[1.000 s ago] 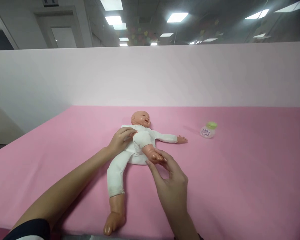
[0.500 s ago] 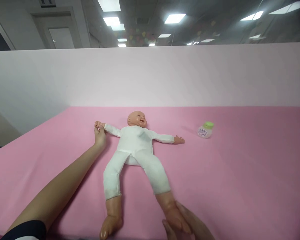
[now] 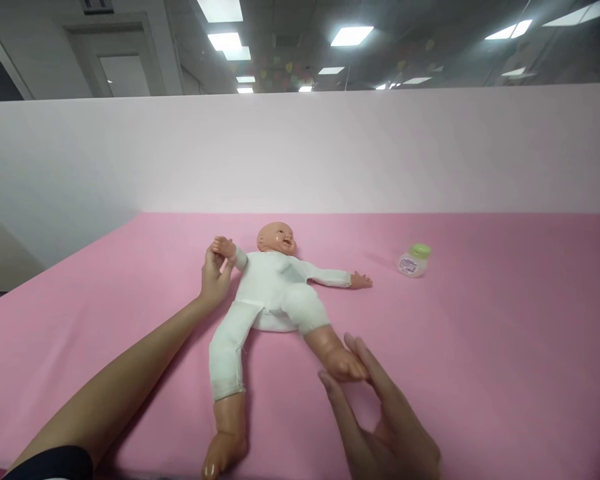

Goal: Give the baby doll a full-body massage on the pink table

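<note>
A baby doll [image 3: 270, 287] in a white cloth suit lies on its back on a pink surface [image 3: 480, 373], head at the far end. My left hand [image 3: 215, 277] is closed around the doll's hand at the left, and that arm is bent up close to the doll's shoulder. At the right, my right hand [image 3: 380, 413] grips the doll's foot [image 3: 344, 363] between thumb and fingers, with that leg bent toward the body. The doll's other leg [image 3: 227, 380] lies extended toward me. Its other arm [image 3: 333, 277] stretches out to the right.
A small clear bottle [image 3: 413, 263] with a green cap stands to the right, beyond the doll's outstretched hand. A white padded wall [image 3: 300, 153] rises along the back edge and at the left. Behind it are a door [image 3: 125, 63] and ceiling lights.
My right hand has pushed the doll's foot away from me, bending that leg. My left hand has moved right, bringing the doll's hand in toward its shoulder. The bottle stays in place.
</note>
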Demonstrator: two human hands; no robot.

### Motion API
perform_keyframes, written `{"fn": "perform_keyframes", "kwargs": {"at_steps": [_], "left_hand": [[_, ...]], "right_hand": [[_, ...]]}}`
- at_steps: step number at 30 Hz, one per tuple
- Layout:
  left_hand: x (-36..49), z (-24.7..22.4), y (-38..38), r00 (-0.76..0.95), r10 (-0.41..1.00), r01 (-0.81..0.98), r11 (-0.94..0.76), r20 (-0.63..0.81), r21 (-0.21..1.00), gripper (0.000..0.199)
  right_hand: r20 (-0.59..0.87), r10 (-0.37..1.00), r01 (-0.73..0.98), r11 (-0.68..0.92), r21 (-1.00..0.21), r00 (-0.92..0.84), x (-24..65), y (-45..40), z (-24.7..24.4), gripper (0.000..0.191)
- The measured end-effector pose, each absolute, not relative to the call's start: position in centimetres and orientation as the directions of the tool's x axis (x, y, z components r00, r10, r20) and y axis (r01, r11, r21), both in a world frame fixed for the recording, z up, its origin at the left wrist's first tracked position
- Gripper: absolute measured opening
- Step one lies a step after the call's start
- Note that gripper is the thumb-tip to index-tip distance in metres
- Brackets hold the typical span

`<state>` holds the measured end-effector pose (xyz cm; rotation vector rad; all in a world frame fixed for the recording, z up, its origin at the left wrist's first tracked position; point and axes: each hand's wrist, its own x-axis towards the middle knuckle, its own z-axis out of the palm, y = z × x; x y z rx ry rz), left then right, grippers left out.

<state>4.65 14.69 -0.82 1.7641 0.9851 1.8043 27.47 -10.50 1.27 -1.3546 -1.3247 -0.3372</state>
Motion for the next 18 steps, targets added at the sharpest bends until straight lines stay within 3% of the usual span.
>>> {"fn": "perform_keyframes", "kwargs": {"at_steps": [2, 5, 8, 12, 18], "left_hand": [[5.1, -0.8, 13.9, 0.079, 0.672, 0.245, -0.729, 0.736, 0.64, 0.055], [4.9, -1.2, 13.7, 0.349, 0.615, 0.35, -0.785, 0.707, 0.511, 0.041], [4.2, -1.4, 14.1, 0.476, 0.565, 0.375, -0.824, 0.674, 0.426, 0.034], [3.8, -1.6, 14.3, 0.417, 0.593, 0.387, -0.801, 0.688, 0.456, 0.037], [3.7, -2.2, 15.5, 0.01, 0.747, 0.256, -0.645, 0.665, 0.72, 0.045]], "right_hand": [[0.815, 0.49, 0.8, 0.33, -0.5, 0.307, 27.0, -8.7, 2.8, 0.044], [0.805, 0.53, 0.756, 0.403, -0.516, 0.266, 26.0, -6.4, 3.5, 0.044], [0.758, 0.613, 0.72, 0.421, -0.552, 0.222, 25.2, -5.4, 3.2, 0.04], [0.76, 0.604, 0.722, 0.412, -0.555, 0.24, 25.1, -5.7, 2.9, 0.04], [0.796, 0.521, 0.794, 0.321, -0.517, 0.308, 26.4, -9.1, 1.9, 0.041]]}}
